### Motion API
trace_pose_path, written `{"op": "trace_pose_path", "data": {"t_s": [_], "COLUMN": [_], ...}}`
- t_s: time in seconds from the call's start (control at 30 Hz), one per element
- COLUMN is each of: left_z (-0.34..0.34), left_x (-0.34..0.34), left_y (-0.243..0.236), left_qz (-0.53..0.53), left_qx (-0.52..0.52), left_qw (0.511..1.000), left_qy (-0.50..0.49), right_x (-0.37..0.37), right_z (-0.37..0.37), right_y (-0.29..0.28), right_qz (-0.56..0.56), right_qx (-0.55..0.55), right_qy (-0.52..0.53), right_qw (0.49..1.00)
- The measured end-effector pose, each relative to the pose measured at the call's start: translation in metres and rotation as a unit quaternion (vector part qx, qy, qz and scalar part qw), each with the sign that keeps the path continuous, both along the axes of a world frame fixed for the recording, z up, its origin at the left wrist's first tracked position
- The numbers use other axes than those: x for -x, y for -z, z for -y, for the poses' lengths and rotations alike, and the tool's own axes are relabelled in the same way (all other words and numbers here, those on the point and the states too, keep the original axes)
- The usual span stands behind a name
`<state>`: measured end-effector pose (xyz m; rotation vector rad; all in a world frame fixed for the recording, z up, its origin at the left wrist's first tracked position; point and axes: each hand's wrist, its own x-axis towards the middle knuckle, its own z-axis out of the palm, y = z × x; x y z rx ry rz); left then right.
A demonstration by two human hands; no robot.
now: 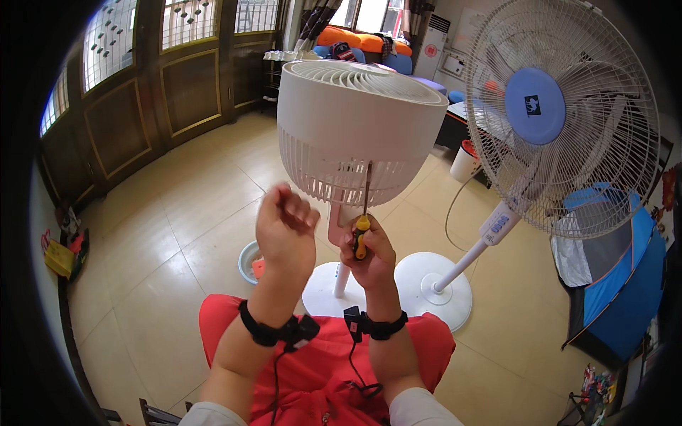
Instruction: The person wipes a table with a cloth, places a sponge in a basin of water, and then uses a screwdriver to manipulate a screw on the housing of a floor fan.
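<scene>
A white fan head (355, 117) with a slotted lower side and a spiral grille on top stands in front of me on a pole. My right hand (369, 252) grips a screwdriver (361, 227) by its yellow and black handle. The shaft points upward and its tip overlaps the slots of the fan head; whether it touches them I cannot tell. Just left of the pole, below the fan head, my left hand (288, 226) is raised with its fingers curled inward. Its inner side is hidden, so anything held there does not show.
Close by on the right stands a second fan (536, 106) with a wire cage and blue hub. Its round white base (451, 312) sits beside the first fan's base (320, 295). A basin (246, 263) lies left on the tiles; a blue tent (604, 298) is far right.
</scene>
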<state>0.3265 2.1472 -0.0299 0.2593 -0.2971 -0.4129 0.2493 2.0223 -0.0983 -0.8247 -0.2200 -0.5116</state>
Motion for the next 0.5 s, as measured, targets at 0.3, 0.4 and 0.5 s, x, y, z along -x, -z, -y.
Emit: {"op": "trace_pose_path", "data": {"t_s": [0.3,0.4,0.5], "left_z": [0.018,0.023,0.03], "left_x": [-0.003,-0.004,0.0], "left_y": [0.046,0.042,0.033], "left_qz": [-0.21,-0.202,-0.204], "left_qx": [-0.031,-0.023,-0.015], "left_qw": [0.946,0.944,0.939], "left_qy": [0.246,0.259,0.277], "right_x": [0.008,0.016,0.021], "right_z": [0.001,0.002,0.004], "right_y": [-0.002,-0.007,-0.011], "right_qz": [-0.018,-0.022,-0.037], "right_qx": [0.028,0.051,0.038], "right_qy": [-0.009,0.035,0.022], "right_qw": [0.999,0.998,0.998]}}
